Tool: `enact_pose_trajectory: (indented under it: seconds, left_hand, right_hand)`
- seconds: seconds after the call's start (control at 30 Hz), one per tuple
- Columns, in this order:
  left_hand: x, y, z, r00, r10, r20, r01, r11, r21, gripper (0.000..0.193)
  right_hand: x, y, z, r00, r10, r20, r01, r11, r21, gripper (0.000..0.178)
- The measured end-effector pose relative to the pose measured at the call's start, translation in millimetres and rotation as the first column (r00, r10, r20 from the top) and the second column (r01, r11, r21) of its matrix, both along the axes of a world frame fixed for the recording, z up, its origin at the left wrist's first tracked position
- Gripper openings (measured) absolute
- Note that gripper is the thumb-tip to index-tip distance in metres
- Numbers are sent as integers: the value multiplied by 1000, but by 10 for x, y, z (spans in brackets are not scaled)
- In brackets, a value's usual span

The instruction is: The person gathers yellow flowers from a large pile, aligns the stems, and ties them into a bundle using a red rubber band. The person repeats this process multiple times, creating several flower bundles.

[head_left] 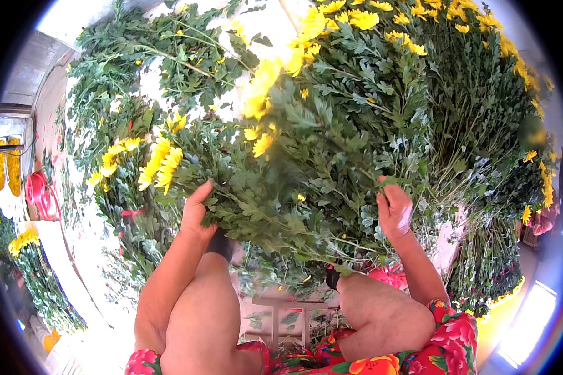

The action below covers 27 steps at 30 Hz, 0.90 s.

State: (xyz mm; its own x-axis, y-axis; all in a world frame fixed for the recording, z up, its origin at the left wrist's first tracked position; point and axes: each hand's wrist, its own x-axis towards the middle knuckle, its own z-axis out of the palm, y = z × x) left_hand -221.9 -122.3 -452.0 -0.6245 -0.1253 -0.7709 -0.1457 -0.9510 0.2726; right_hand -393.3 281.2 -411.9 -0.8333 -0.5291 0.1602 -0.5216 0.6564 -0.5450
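My left hand is closed round a leafy bunch of yellow chrysanthemums, which lies across above my knees. Its blooms stick out to the left, past my thumb, and its stems run right toward my other hand. My right hand pinches a chrysanthemum stem between thumb and fingers. That stem slants up to the left, its leaves blurred, toward bright yellow flowers. Leaves hide part of my left fingers.
A large heap of chrysanthemums fills the right side, blooms along its outer edge. More cut stems lie at the far left. Red ribbon hangs at the left. A wooden stool stands between my legs; red material lies near my right knee.
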Motion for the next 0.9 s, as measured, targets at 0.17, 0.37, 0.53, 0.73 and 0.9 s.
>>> enact_pose_trajectory:
  seconds: [0.17, 0.37, 0.53, 0.73, 0.9]
  left_hand:
    - [42, -29, -16, 999, 2, 54, -2, 1000, 1, 39]
    - [58, -46, -45, 1000, -4, 24, 4, 1000, 12, 38]
    - [29, -39, -35, 1000, -20, 1, 20, 999, 27, 37]
    - [0, -5, 22, 999, -32, -31, 33, 999, 43, 38]
    - [-55, 29, 63, 998, -60, 27, 60, 998, -5, 42]
  right_hand:
    - [148, 139, -268, 994, 60, 94, -84, 957, 276, 40]
    - [-19, 19, -255, 991, 90, 98, -114, 954, 277, 47]
    - [-77, -190, -184, 997, 75, 18, -77, 979, 190, 54]
    - [-66, -483, -149, 943, 332, 21, -294, 803, 518, 53]
    - [-219, -478, -153, 969, 161, 188, -181, 979, 95, 27]
